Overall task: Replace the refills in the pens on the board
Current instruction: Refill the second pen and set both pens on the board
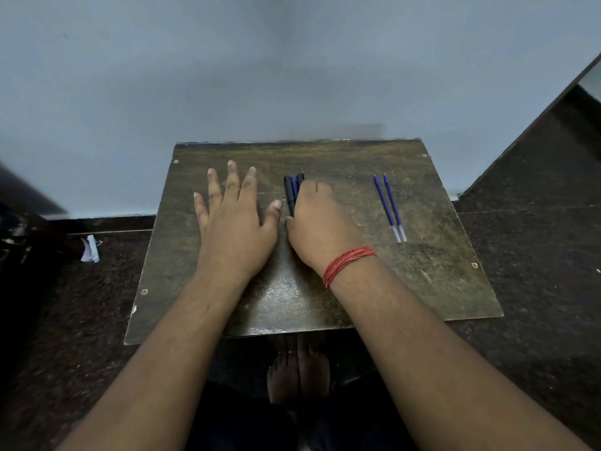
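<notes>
The right hand (317,219) curls over the pens (293,190), which point away from the person. The left hand (234,216) lies flat beside them. The refills (389,206) wait farther right on the board (439,288).

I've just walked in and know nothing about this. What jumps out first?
Two hands over a worn brown board: the left hand lies flat with fingers spread, the right hand, with a red thread band at the wrist, curls around dark pens mid-board. Two blue refills lie side by side to the right.
</notes>
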Demonstrator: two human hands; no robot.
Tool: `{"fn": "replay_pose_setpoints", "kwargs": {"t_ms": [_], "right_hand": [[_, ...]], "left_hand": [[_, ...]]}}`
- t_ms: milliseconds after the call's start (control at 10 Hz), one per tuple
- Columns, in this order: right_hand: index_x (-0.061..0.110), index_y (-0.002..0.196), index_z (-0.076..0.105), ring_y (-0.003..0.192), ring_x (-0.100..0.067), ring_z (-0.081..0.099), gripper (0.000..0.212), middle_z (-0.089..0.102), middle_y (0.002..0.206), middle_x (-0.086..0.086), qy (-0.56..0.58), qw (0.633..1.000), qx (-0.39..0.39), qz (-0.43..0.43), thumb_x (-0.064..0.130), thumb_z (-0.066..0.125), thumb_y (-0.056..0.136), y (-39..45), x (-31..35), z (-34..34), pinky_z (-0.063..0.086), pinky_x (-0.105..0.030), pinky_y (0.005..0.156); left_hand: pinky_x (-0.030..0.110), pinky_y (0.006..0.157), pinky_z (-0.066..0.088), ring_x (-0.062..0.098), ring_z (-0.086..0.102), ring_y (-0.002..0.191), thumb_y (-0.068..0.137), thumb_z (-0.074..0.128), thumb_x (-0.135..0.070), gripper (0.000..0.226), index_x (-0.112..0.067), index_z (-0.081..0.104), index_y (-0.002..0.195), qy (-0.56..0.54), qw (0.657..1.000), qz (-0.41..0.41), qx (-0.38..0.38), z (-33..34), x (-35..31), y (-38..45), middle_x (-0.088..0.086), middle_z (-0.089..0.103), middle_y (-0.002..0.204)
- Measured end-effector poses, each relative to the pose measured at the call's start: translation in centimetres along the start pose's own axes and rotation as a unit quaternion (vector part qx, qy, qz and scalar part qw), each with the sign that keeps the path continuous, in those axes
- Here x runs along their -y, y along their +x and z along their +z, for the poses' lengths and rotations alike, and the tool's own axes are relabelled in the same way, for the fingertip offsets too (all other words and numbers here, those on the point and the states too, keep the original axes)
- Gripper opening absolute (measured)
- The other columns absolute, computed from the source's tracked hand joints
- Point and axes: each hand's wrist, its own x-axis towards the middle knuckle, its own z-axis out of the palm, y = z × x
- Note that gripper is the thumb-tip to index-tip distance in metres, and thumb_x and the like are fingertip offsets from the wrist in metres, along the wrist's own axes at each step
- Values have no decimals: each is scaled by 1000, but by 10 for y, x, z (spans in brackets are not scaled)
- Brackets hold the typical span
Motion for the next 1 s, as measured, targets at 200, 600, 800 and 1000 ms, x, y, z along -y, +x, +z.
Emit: {"fn": "replay_pose_setpoints", "kwargs": {"t_ms": [200,600,800,1000], "right_hand": [[10,120,48,109,-30,58,32,54,125,-11,1,999,-41,24,32,56,98,-1,-21,-29,38,-32,77],[5,123,52,115,-34,56,30,52,127,-15,-56,988,-34,142,14,56,95,3,-88,-51,41,-33,83],[5,118,54,107,-31,58,26,55,118,-14,-46,995,-18,82,1,51,93,4,-54,-31,35,-30,73],[6,115,55,107,-35,58,26,55,118,-15,-24,998,-13,53,0,49,91,4,-34,-19,48,-39,83]], "left_hand": [[56,122,-2,26,-9,153,99,35,-52,66,-23,19,157,3,1000,31,3,6,-6,-4,4,4,167],[55,122,-2,25,-9,153,100,34,-52,67,-22,19,157,-1,998,59,9,7,-15,-9,4,5,167],[55,122,-2,25,-9,153,100,34,-52,67,-22,18,157,-2,999,51,5,6,-12,-6,4,5,167],[55,122,-1,26,-8,153,100,35,-52,66,-22,20,157,-2,999,43,4,8,-10,-4,4,6,167]]}}
